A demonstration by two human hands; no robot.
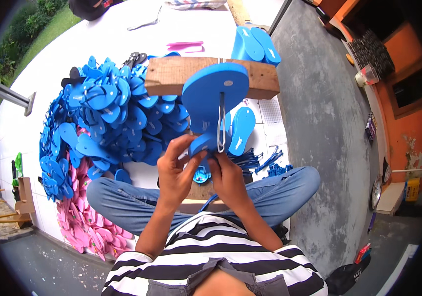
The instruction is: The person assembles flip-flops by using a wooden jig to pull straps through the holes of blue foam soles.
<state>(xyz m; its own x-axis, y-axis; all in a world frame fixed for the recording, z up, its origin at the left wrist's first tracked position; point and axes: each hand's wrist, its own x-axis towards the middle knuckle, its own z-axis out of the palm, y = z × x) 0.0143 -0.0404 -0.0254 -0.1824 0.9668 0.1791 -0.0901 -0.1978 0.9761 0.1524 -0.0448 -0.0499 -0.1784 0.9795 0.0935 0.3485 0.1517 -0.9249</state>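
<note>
A blue flip-flop sole (201,98) stands in front of a wooden beam (171,74), its wide end up against the beam and its lower end curled toward me. A long metal wire loop (221,123) reaches through a hole in it and down to my fingers. My left hand (176,167) is closed, pinching the curled end between thumb and fingers. My right hand (228,177) is closed too, its fingertips at the sole's lower edge beside the loop's end; part of its grip is hidden. Below the hands sits a small round container (201,174) with blue inside.
A big heap of blue flip-flops (117,108) lies at left, with pink flip-flops (87,222) nearer me. Loose blue soles (243,128) and bundled blue straps (270,163) lie at right. More blue soles (258,44) stand behind the beam. A grey floor (319,123) runs along the right.
</note>
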